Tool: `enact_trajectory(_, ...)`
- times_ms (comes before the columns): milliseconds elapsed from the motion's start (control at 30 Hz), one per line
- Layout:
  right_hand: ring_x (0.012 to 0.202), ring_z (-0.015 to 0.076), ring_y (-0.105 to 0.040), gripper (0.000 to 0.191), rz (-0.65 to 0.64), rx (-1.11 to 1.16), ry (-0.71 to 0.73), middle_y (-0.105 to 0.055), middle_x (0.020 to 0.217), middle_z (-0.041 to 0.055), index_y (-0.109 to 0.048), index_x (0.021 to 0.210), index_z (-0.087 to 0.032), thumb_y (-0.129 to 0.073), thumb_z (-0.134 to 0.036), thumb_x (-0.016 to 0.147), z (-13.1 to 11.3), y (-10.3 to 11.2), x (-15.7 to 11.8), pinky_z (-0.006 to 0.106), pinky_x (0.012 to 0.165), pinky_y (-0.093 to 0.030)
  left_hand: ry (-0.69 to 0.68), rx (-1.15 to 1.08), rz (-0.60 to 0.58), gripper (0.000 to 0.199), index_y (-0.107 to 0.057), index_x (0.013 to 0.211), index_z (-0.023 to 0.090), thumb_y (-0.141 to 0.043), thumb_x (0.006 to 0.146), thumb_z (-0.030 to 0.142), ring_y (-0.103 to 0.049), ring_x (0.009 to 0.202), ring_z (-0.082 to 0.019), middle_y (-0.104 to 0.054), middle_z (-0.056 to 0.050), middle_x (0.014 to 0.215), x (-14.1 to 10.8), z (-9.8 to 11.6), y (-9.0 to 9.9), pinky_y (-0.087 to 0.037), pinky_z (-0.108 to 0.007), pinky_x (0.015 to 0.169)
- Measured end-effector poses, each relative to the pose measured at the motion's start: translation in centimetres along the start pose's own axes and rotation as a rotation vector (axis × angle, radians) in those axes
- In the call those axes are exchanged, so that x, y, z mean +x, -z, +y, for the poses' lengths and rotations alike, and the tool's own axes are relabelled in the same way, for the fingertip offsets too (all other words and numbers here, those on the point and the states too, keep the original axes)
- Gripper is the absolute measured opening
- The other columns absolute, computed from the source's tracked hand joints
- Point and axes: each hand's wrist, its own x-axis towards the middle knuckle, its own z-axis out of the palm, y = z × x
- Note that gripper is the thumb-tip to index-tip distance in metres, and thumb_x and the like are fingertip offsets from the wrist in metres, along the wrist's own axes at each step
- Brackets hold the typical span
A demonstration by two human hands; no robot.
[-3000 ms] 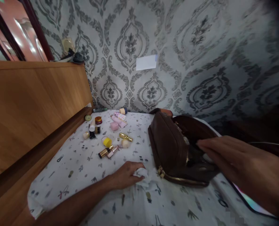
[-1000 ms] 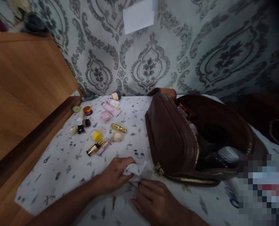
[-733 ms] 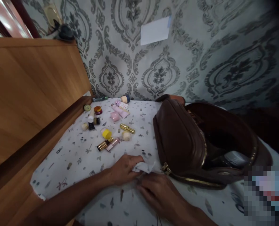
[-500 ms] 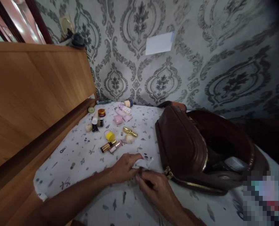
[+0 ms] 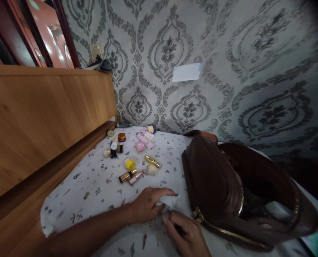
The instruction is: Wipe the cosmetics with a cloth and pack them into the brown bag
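Observation:
My left hand (image 5: 148, 205) is closed on a crumpled white wipe (image 5: 169, 201), which sticks out past its fingertips above the patterned cloth. Close by on the right, my right hand (image 5: 186, 230) has its fingers curled in a pinch; whatever they may hold is hidden. Just beyond the hands lie a gold-and-black tube (image 5: 127, 176), a small pink bottle (image 5: 135, 177), a gold lipstick tube (image 5: 153, 161), a cream-coloured round jar (image 5: 152, 170) and a yellow-lidded jar (image 5: 130, 164).
A brown leather bag (image 5: 211, 175) stands unzipped at the right. Farther back are a pink jar (image 5: 139, 146), a pink squeeze tube (image 5: 146, 141), a red-and-amber jar (image 5: 122, 137) and several other cosmetics. A wooden panel (image 5: 54, 103) borders the left; a patterned wall (image 5: 153, 96) rises behind.
The view has tilted up slightly, so everything sits lower in the picture. The left hand still grips the wipe; the right hand is now slightly apart from the left.

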Motion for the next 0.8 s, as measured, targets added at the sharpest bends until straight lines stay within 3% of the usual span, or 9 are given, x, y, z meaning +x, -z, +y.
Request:
enact_trajectory(167, 0.047, 0.0094, -0.040, 0.045, 0.004, -0.001, 0.065, -0.044, 0.051, -0.0036, -0.032, 0.057, -0.020, -0.046, -0.033, 0.098, -0.1, 0.0, 0.2, 0.019, 0.045, -0.032, -0.006, 0.003, 0.056, 0.045, -0.068, 0.099, 0.017, -0.046, 0.064, 0.001, -0.063, 0.102, -0.022, -0.067, -0.009, 0.105, 0.1, 0.1, -0.2, -0.048, -0.030, 0.092)
enact_trajectory(300, 0.047, 0.0096, -0.041, 0.046, -0.005, -0.002, 0.043, -0.045, 0.052, -0.0032, -0.031, 0.058, -0.019, -0.044, -0.035, 0.098, 0.1, 0.2, 0.2, 0.019, 0.046, -0.032, -0.015, 0.024, 0.060, 0.028, -0.059, 0.079, 0.019, -0.046, 0.059, 0.004, -0.062, 0.090, -0.020, -0.063, -0.006, 0.091, 0.3, -0.2, -0.5, -0.048, -0.029, 0.083)
enact_trajectory(433, 0.049, 0.0103, -0.043, 0.046, -0.040, 0.003, 0.027, -0.045, 0.052, -0.0027, -0.031, 0.058, -0.020, -0.043, -0.036, 0.099, 0.3, 0.2, 0.1, 0.019, 0.047, -0.034, 0.020, 0.064, 0.037, 0.024, -0.052, 0.076, 0.021, -0.045, 0.058, 0.007, -0.058, 0.077, -0.019, -0.057, -0.002, 0.075, 0.3, -0.4, -0.5, -0.047, -0.028, 0.074)
enact_trajectory(667, 0.047, 0.0099, -0.042, 0.046, -0.038, -0.010, 0.050, -0.044, 0.051, -0.0033, -0.028, 0.058, -0.020, -0.044, -0.034, 0.099, 0.3, 0.2, 0.1, 0.019, 0.045, -0.032, 0.105, 0.088, 0.059, 0.016, -0.053, 0.079, 0.022, -0.044, 0.068, 0.014, -0.057, 0.077, -0.019, -0.061, -0.002, 0.077, 0.2, 0.3, -0.3, -0.046, -0.029, 0.079)
enact_trajectory(800, 0.047, 0.0095, -0.042, 0.045, -0.021, -0.014, 0.051, -0.044, 0.051, -0.0037, -0.028, 0.058, -0.020, -0.045, -0.033, 0.098, 0.1, 0.1, 0.1, 0.019, 0.046, -0.032, 0.152, 0.086, 0.068, 0.013, -0.053, 0.081, 0.021, -0.044, 0.074, 0.017, -0.051, 0.066, -0.017, -0.053, 0.002, 0.067, 0.5, 0.9, -0.3, -0.043, -0.027, 0.071)
